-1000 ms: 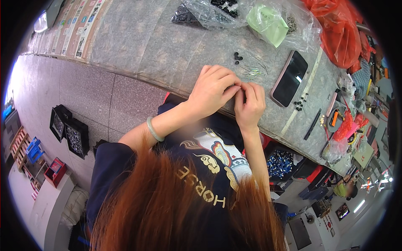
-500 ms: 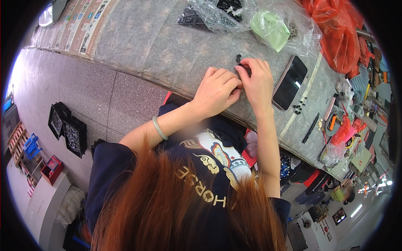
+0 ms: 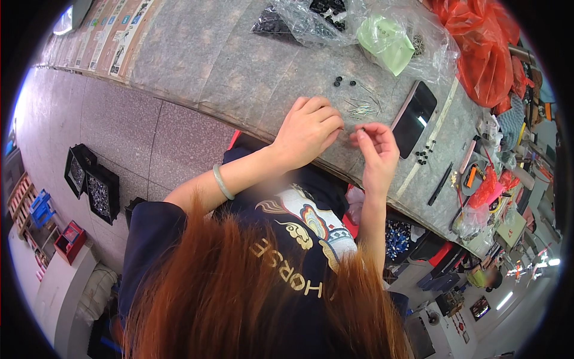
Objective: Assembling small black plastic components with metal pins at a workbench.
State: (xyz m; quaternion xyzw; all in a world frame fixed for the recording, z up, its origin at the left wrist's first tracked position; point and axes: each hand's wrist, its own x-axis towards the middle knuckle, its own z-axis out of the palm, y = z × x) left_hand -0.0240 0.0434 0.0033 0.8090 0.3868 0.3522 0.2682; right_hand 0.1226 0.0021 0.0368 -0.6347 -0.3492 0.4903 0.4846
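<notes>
My left hand [image 3: 308,133] rests by the table's near edge, its fingers curled together; whatever they hold is hidden. Just right of it, my right hand [image 3: 378,146] is closed in a pinch around what looks like a small black piece [image 3: 362,129], mostly covered by the fingertips. Beyond both hands lies a loose bunch of thin silvery metal pins [image 3: 363,109]. A few small black round pieces [image 3: 353,83] sit on the table a little farther off.
A phone [image 3: 414,119] lies right of my right hand, with several small black pieces [image 3: 424,152] beside it. A clear plastic bag [image 3: 430,54] with a green paper [image 3: 387,45] lies at the back, near a red bag [image 3: 478,57]. A black pen [image 3: 440,184] is farther right.
My right hand has moved back toward me and slightly right, away from the black pieces, uncovering the metal pins. My left hand has stayed almost in place.
</notes>
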